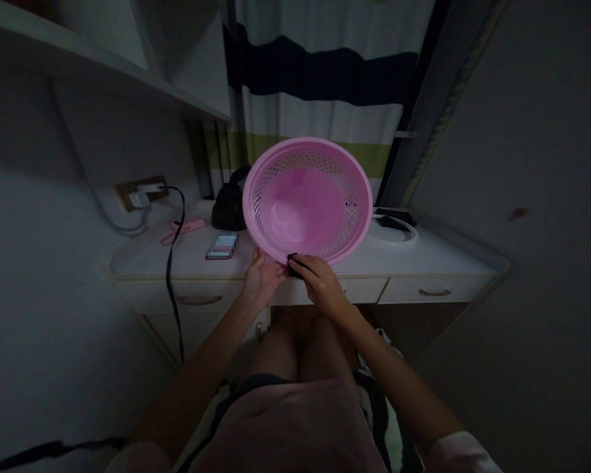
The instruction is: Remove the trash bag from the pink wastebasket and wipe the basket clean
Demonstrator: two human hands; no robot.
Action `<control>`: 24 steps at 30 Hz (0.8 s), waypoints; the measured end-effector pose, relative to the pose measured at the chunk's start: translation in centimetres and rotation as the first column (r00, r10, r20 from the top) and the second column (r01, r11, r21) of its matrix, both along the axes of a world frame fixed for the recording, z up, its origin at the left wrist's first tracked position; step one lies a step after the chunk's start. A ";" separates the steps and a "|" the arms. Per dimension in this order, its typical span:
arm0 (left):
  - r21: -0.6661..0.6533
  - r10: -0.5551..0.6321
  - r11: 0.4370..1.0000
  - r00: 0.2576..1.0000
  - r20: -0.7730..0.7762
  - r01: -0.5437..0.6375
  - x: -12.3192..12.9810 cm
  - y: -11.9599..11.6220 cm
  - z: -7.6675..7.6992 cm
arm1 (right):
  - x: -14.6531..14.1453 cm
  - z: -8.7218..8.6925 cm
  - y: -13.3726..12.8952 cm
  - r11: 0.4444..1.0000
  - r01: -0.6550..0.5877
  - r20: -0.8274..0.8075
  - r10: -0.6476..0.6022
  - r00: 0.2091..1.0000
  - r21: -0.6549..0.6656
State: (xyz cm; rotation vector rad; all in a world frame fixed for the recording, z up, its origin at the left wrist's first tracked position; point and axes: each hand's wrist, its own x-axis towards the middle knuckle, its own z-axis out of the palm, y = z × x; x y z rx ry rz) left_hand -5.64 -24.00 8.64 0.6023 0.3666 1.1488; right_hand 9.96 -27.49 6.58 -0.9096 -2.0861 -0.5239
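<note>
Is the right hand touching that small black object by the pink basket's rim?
Touching. The head view shows the right hand laid directly over part of the small black object, with no visible gap.

Phone screen [222, 245]: covered by coloured blocks; no text can be read.
Pink basket [308, 203]: no lettering or brand can be made out.
Black item [291, 269]: partly hidden; no marking can be read.
Wall socket [123, 197]: too small and dark for any marking to be read.
</note>
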 end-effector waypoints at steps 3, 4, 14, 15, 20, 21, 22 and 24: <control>0.007 0.037 0.999 0.998 -0.056 -0.037 0.0 -0.1 -0.1 | 3.2 -0.3 -0.7 0.999 0.049 0.055 -0.049 0.997 -0.012; 0.016 0.053 0.999 0.997 -0.063 -0.052 0.0 -0.1 -0.1 | 4.0 -0.2 -0.8 0.997 0.070 0.059 -0.069 0.996 -0.015; 0.050 0.069 0.997 0.994 -0.090 -0.065 1.0 -0.2 -0.4 | -0.4 -0.4 -0.2 0.995 0.081 -0.087 -0.087 0.992 -0.064; 0.052 0.071 0.996 0.994 -0.081 -0.067 0.9 -0.2 -0.4 | -1.3 -0.4 -0.1 0.994 0.084 -0.107 -0.091 0.990 -0.069; 0.054 0.085 0.995 0.993 -0.079 -0.081 0.2 0.3 -0.7 | -2.5 -0.9 0.0 0.991 0.112 -0.114 -0.119 0.986 -0.068; 0.046 0.082 0.996 0.992 -0.094 -0.078 -0.1 0.4 -0.8 | -2.0 -1.0 -0.1 0.991 0.121 -0.091 -0.126 0.988 -0.058; 0.040 0.076 0.997 0.991 -0.110 -0.072 -0.3 0.5 -0.7 | -1.4 -1.2 -0.1 0.990 0.133 -0.063 -0.135 0.989 -0.046; 0.041 0.073 0.997 0.988 -0.133 -0.069 -0.7 0.7 -0.5 | 0.5 -1.5 -0.4 0.987 0.159 0.000 -0.159 0.987 -0.012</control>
